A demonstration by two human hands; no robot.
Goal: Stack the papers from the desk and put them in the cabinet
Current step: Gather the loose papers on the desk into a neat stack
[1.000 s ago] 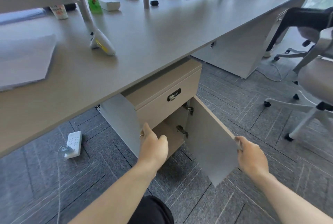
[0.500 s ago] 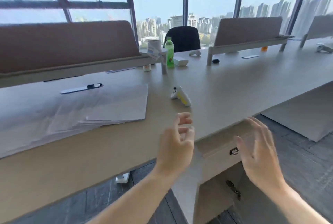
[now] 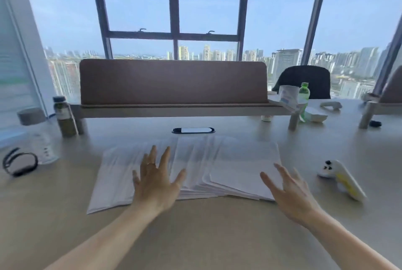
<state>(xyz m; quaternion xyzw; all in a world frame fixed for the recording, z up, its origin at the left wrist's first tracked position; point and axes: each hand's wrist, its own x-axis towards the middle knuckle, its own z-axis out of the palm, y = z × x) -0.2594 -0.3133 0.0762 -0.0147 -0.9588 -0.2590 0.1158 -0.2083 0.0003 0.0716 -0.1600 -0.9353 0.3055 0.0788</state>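
Early in the task, by the look of it. Papers (image 3: pixel 195 167) lying fanned out in a loose, overlapping spread on the bench (image 3: pixel 206 237), not yet squared into one pile. Left hand (image 3: pixel 155 182) over the left part of the spread, fingers (image 3: pixel 152 154) splayed wide, gripping nothing. Right hand (image 3: pixel 289 191) at the near right corner of the sheets, fingers (image 3: pixel 280 168) spread too, empty. Cannot tell whether either palm is pressing on the paper. Cabinet out of sight. Left to do, judging from this: gathering, squaring, carrying, stowing. Clear of the sheets: toy (image 3: pixel 341 179) to the right, bottle (image 3: pixel 65 117) to the left.
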